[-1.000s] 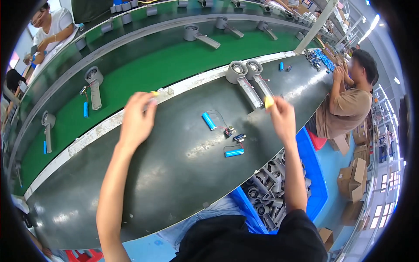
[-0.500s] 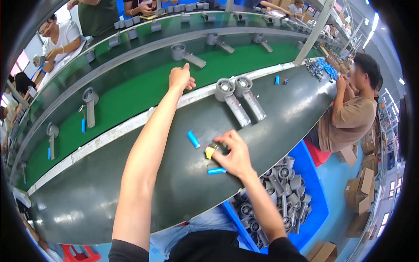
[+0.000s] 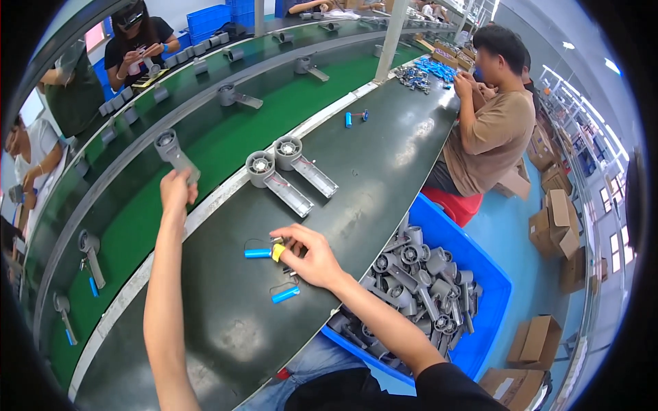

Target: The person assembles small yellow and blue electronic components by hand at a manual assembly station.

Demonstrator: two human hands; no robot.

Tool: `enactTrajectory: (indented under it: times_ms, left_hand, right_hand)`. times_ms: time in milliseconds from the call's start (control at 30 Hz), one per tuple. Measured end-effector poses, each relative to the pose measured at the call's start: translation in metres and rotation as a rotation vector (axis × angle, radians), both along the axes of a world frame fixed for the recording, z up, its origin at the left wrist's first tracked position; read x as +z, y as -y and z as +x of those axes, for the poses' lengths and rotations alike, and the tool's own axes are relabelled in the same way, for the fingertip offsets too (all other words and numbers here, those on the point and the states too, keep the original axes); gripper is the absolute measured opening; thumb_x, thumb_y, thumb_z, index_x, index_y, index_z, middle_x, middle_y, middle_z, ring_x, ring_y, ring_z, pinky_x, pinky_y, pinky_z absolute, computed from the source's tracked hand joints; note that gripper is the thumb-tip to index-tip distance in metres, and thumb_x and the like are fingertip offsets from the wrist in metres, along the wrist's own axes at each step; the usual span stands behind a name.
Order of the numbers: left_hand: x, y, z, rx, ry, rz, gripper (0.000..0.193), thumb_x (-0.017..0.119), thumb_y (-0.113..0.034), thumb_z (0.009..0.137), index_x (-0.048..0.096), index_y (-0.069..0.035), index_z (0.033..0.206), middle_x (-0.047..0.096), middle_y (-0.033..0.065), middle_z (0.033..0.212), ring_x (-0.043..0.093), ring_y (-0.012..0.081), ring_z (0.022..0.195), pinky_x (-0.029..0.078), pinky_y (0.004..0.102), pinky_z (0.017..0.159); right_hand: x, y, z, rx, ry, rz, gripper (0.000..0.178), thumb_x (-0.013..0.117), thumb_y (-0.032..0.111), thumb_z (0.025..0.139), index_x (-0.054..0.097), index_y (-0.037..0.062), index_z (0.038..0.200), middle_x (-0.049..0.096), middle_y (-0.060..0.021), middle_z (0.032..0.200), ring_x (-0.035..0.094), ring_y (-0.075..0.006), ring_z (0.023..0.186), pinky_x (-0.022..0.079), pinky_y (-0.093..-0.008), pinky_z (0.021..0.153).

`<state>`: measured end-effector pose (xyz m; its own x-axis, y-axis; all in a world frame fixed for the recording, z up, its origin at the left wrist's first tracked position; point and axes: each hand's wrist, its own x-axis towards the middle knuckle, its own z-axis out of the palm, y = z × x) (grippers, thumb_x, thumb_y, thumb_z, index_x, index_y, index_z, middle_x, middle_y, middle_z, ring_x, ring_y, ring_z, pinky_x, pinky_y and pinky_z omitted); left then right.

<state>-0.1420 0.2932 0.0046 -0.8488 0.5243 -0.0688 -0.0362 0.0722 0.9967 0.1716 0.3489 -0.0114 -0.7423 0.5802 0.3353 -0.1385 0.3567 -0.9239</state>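
Observation:
On the green conveyor belt, my left hand (image 3: 177,195) has its fingers closed on the handle end of a grey handheld fan housing (image 3: 166,142). My right hand (image 3: 314,262), a yellow wrap (image 3: 277,252) at its thumb tip, is over the dark worktable, thumb and fingers pinched around a small part mostly hidden by them. Beside its fingertips lies a blue battery cell (image 3: 258,253) with a thin wire. A second blue battery cell (image 3: 286,294), also wired, rests below that hand. Farther off, two grey fan housings (image 3: 279,185) with open handles lie side by side.
A blue bin (image 3: 497,288) full of grey fan housings stands right of the table. Another battery cell (image 3: 348,120) lies farther up the table. A co-worker (image 3: 497,116) sits at the far right near piled blue cells (image 3: 439,67). More housings (image 3: 236,98) ride the belt.
My left hand has gone from reaching over the belt to gripping a fan housing's handle. The view has turned, shifting the table items leftward. My right hand keeps its pinch by the battery cells.

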Motion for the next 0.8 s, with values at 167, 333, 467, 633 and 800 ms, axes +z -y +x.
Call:
enactTrajectory:
  times_ms: [167, 333, 467, 633, 800]
  left_hand:
    - [0.043, 0.163, 0.092, -0.13, -0.008, -0.202, 0.019, 0.057, -0.021, 0.098, 0.058, -0.006, 0.087, 0.055, 0.0011, 0.058, 0.049, 0.0073, 0.038, 0.035, 0.0209, 0.034]
    - [0.043, 0.263, 0.189, -0.042, 0.156, -0.189, 0.017, 0.061, -0.018, 0.097, 0.061, -0.001, 0.097, 0.062, 0.0049, 0.064, 0.053, 0.0081, 0.04, 0.038, 0.0224, 0.033]
    - [0.02, 0.287, 0.216, -0.032, 0.18, -0.252, 0.023, 0.06, -0.02, 0.098, 0.062, 0.002, 0.104, 0.062, 0.0051, 0.065, 0.055, 0.0086, 0.044, 0.04, 0.0223, 0.037]
    - [0.047, 0.307, 0.231, 0.142, -0.415, -0.659, 0.021, 0.066, -0.016, 0.092, 0.069, 0.004, 0.092, 0.064, 0.0095, 0.073, 0.057, 0.014, 0.053, 0.048, 0.0318, 0.056]
    - [0.053, 0.33, 0.227, 0.164, -0.528, -0.187, 0.032, 0.07, -0.011, 0.088, 0.066, -0.001, 0.118, 0.069, 0.0137, 0.108, 0.064, 0.0149, 0.087, 0.05, 0.0286, 0.078]
  right_hand:
    - [-0.005, 0.006, -0.003, -0.024, -0.048, -0.155, 0.042, 0.06, -0.002, 0.08, 0.063, 0.0035, 0.122, 0.064, -0.0024, 0.098, 0.057, -0.0071, 0.079, 0.047, -0.0216, 0.072]
    - [0.017, 0.023, 0.012, 0.063, -0.058, -0.065, 0.037, 0.059, -0.007, 0.081, 0.06, -0.001, 0.117, 0.068, -0.0089, 0.109, 0.063, -0.0116, 0.094, 0.051, -0.025, 0.083]
    - [0.052, 0.068, 0.012, 0.201, -0.178, -0.119, 0.03, 0.059, -0.013, 0.083, 0.06, -0.0034, 0.111, 0.065, -0.0163, 0.115, 0.063, -0.0176, 0.099, 0.053, -0.0307, 0.087]
    - [0.065, 0.113, 0.004, 0.322, -0.204, -0.124, 0.028, 0.065, -0.013, 0.08, 0.063, -0.0034, 0.106, 0.06, -0.0129, 0.111, 0.061, -0.0183, 0.101, 0.05, -0.0305, 0.089]
    - [0.072, 0.172, -0.017, 0.492, -0.109, -0.173, 0.052, 0.074, -0.005, 0.078, 0.053, 0.001, 0.126, 0.07, -0.0105, 0.104, 0.062, -0.0118, 0.091, 0.047, -0.0262, 0.08]
